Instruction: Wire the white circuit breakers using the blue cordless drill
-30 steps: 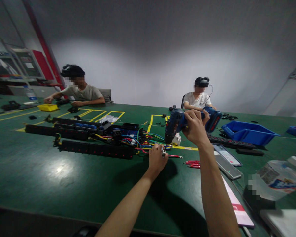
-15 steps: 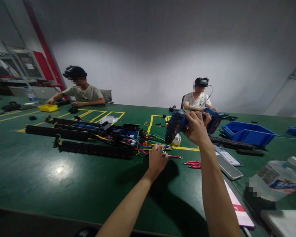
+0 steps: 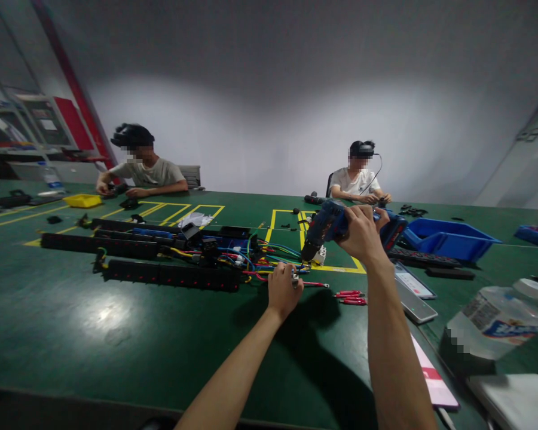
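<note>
Nearest, at R edge: clear plastic bottle (image 3: 493,322) lying on its side on green table (image 3: 94,334), pink-white card (image 3: 433,376) beside the R forearm. Mid-table: left hand (image 3: 283,289) down on the surface, fingers closed on a small white part (image 3: 295,277) w/ wires; exact grip hidden by the hand itself. Red wire (image 3: 316,284) trailing R from that part, loose red wire bits (image 3: 349,297) a bit further R. Just above & R of it: right hand (image 3: 361,233) raised, clamped round grip of blue drill (image 3: 329,221), nose tilted down-left, tip close over the white part, touching or not: can't tell. Drill thus between both hands, held by R only. L of left hand: long black power strips (image 3: 170,273) w/ tangle of coloured wires (image 3: 246,254) at their near end. R of drill: flat grey device (image 3: 413,301), blue bin (image 3: 448,239). Far side: two seated persons, one at L (image 3: 146,173) near a yellow tray (image 3: 81,200), one behind the drill (image 3: 357,179), hands on table.
</note>
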Available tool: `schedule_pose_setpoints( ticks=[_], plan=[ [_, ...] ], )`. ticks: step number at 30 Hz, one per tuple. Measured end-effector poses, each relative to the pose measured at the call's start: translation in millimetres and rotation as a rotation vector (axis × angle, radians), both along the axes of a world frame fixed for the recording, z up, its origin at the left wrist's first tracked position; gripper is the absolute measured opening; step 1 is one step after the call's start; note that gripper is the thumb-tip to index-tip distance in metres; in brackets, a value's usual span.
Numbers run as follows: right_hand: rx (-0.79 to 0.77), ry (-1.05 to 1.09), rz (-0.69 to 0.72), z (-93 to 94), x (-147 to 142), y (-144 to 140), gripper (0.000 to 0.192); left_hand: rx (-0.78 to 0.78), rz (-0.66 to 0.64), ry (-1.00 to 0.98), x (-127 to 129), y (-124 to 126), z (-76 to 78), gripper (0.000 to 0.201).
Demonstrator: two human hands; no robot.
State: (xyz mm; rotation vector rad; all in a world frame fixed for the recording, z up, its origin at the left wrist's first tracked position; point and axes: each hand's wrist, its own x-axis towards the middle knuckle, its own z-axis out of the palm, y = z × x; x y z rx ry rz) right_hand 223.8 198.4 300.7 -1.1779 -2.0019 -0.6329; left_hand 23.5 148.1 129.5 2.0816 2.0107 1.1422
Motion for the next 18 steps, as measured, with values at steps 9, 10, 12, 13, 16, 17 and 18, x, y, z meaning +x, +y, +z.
schedule_pose_setpoints(
  ticks=[9,10,12,13,16,17,18],
  plan=[
    [0.033,0.049,-0.067,0.0,7,2,0.045,0.016,-0.006,-0.027,-1,3,-5.2,0.031],
    [0.043,0.058,-0.068,0.0,9,2,0.045,0.029,-0.007,-0.038,0,4,-6.3,0.036],
    [0.054,0.085,-0.058,-0.3,11,4,0.046,0.05,-0.007,-0.063,0,5,-8.3,0.047],
    [0.056,0.102,-0.051,-0.6,12,5,0.046,0.057,-0.007,-0.076,0,5,-9.1,0.052],
    [0.067,0.178,-0.053,-1.7,13,8,0.046,0.08,-0.005,-0.112,0,5,-9.8,0.067],
    [0.075,0.21,-0.061,-2.0,13,9,0.045,0.092,-0.001,-0.127,0,5,-9.6,0.072],
    [0.083,0.244,-0.07,-2.1,12,9,0.044,0.11,0.003,-0.144,0,5,-9.3,0.077]
  ],
)
